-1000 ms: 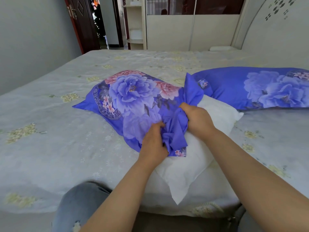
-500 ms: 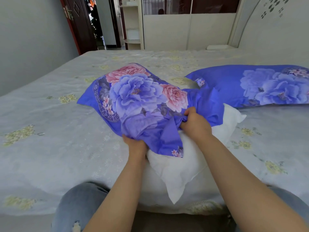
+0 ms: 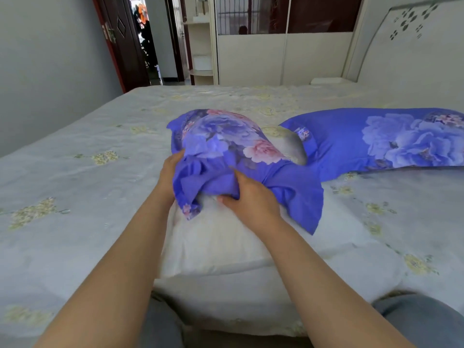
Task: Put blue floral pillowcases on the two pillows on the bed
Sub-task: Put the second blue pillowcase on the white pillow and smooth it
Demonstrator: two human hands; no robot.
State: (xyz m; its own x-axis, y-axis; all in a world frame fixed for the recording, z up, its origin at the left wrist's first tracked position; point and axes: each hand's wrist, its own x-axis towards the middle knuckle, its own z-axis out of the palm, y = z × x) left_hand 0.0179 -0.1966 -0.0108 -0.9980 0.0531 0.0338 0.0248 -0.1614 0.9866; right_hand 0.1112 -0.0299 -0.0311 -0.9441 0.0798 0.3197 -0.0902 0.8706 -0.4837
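Mid-frame, a white pillow (image 3: 213, 237) lies on the bed (image 3: 75, 197), its far half inside a blue floral pillowcase (image 3: 226, 144). The near half is bare white and reaches toward the bottom edge of the bed. The left hand (image 3: 170, 172) is at the case's left side, fingers tucked behind the bunched blue cloth, so it looks like it's gripping the hem, though the fingertips are hidden. The right hand (image 3: 248, 197) sits just right of centre, fingers curled into the gathered cloth at the opening, thumb against the pillow. Loose cloth fans out to the right of that hand. At the right of the frame lies a second pillow (image 3: 376, 144), already cased.
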